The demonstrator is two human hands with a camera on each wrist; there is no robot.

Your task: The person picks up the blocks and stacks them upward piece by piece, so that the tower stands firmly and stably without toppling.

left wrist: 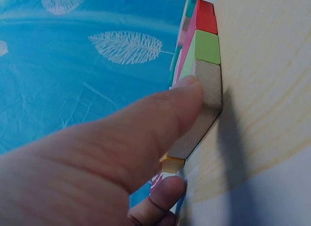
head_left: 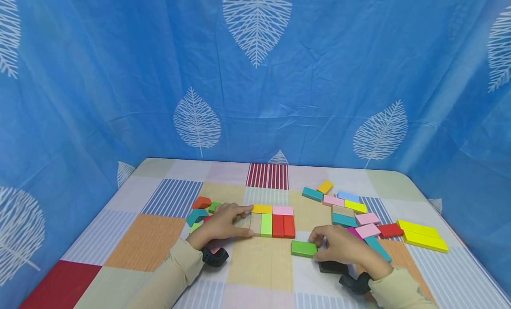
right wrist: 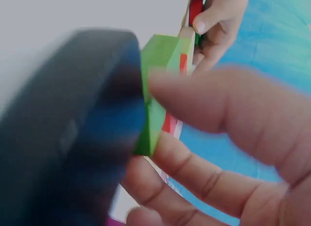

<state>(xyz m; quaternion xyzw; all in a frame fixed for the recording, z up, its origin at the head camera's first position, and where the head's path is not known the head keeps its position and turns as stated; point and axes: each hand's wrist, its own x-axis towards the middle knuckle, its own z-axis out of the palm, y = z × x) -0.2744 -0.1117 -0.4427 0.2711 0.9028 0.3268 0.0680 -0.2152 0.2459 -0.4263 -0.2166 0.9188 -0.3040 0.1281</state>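
Note:
A flat group of blocks lies mid-table: a yellow block (head_left: 261, 209) and a pink block (head_left: 282, 210) behind, a plain wooden block (head_left: 256, 225), a light green block (head_left: 266, 225) and two red blocks (head_left: 284, 226) in front. At its left end is my left hand (head_left: 223, 221), index finger at the yellow block and thumb against the wooden one. To the right, a green block (head_left: 303, 249) is pinched at its right end by my right hand (head_left: 341, 244), close in front of the group. The wooden block's end face (left wrist: 210, 85) shows beside the thumb in the left wrist view.
A black block (head_left: 333, 267) lies under the right wrist. Scattered blocks spread behind and right of that hand, including two long yellow blocks (head_left: 423, 236). An orange-red block (head_left: 202, 203) and a teal block (head_left: 196, 216) lie left of the left hand. Blue curtain (head_left: 311, 78) stands behind the table.

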